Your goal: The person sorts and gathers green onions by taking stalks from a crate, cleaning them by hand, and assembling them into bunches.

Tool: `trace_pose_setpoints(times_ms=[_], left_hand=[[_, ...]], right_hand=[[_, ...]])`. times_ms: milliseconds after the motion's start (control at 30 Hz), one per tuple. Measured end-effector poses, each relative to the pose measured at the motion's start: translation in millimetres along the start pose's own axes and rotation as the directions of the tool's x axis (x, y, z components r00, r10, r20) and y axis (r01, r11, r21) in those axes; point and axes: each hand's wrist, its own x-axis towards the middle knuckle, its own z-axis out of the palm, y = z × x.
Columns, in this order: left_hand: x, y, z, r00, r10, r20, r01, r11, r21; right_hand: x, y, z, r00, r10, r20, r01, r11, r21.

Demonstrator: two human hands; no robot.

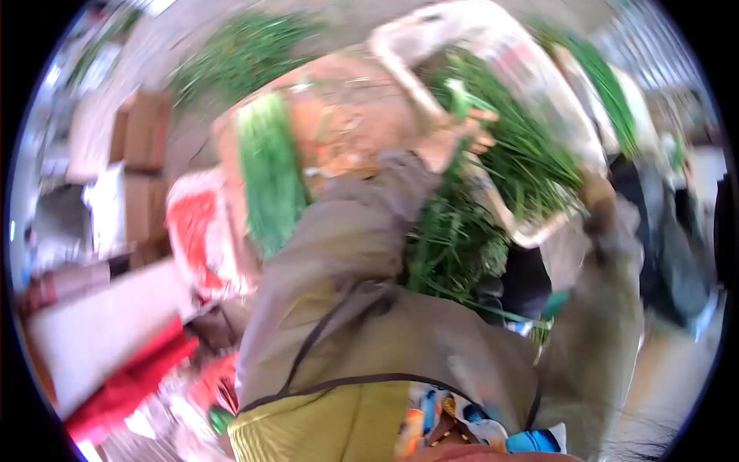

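Observation:
My left hand point(456, 142) is closed round a few green stalks with pale ends, above the near left rim of a white crate point(400, 69). Long green stalks point(523, 146) fill much of that crate. My right hand point(599, 192) is at the crate's near right corner, blurred, its fingers not clear. On the brown board point(362, 100) to the left lies a neat bundle of green stalks point(269, 173), with orange-brown scraps beside it. More loose greens point(454, 239) hang or lie below the crate, near my lap.
Cardboard boxes point(142, 131) stand at the left, near a red and white bag point(200, 231). Greens point(239, 58) lie on the floor beyond the board. Another bunch point(612, 96) lies at the right, above a dark bag point(670, 262).

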Motion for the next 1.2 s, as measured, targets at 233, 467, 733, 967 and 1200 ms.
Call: trace_pose_setpoints(times_ms=[233,467,733,967,1200], left_hand=[[28,-19,40,0.973,0.185,0.136,-0.191,0.981,0.028],[98,-91,102,0.931,0.008,0.366,-0.307,0.562,0.768],[105,-125,80,0.963,-0.195,0.186,0.081,0.867,0.491],[117,-103,60,0.994,0.106,-0.018,-0.100,0.977,0.191],[103,-125,71,0.987,0.145,-0.063,-0.139,0.987,0.082]], right_hand=[[-4,-57,-122,0.919,0.142,0.368,-0.103,0.987,-0.126],[-11,-85,-119,0.913,-0.137,0.385,0.138,0.990,0.024],[-49,-79,-116,0.963,-0.077,-0.259,0.222,0.771,0.597],[-77,-63,-17,0.995,0.000,-0.096,0.049,0.857,0.512],[-70,-150,25,0.893,-0.108,-0.438,0.445,0.361,0.819]])
